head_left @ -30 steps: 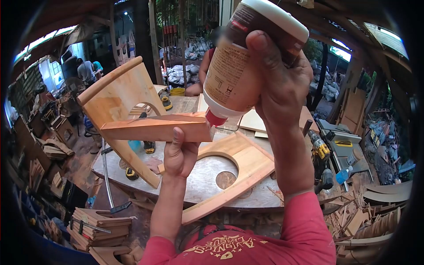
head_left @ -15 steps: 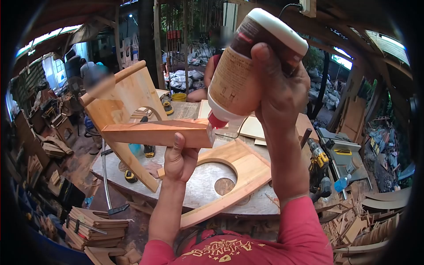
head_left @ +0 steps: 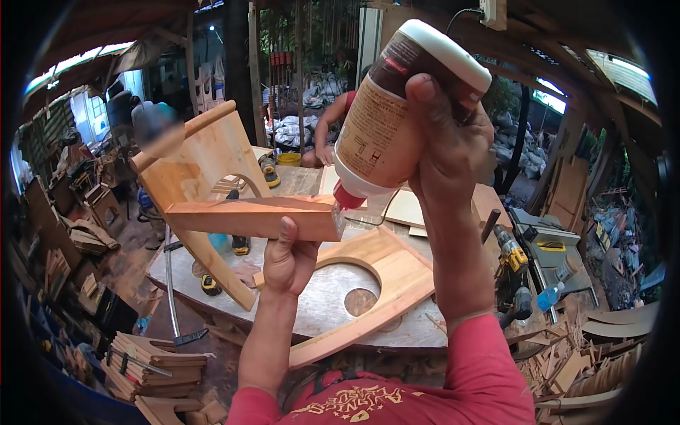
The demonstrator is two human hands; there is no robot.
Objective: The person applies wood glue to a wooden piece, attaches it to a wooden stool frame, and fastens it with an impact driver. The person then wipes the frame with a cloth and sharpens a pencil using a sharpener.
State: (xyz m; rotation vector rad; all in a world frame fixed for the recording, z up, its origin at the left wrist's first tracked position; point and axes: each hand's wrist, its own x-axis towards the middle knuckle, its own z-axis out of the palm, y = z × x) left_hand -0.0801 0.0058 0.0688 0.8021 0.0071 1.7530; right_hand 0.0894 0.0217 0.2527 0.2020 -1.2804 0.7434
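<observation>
L hand point(head_left: 291, 264) – wood pc point(head_left: 251, 218); R hand point(head_left: 452, 149) – tilted btl point(head_left: 375, 134)

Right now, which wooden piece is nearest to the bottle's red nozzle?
The block held in the left hand: its end is at the red nozzle. The tilted panel, the lower panel and the pale boards are farther away.

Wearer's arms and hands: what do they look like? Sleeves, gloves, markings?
Left hand and right hand: bare, no gloves. Forearms bare too, no watch or cables visible. Red short sleeves, plain where visible, on a red shirt with yellow lettering across it.
</observation>
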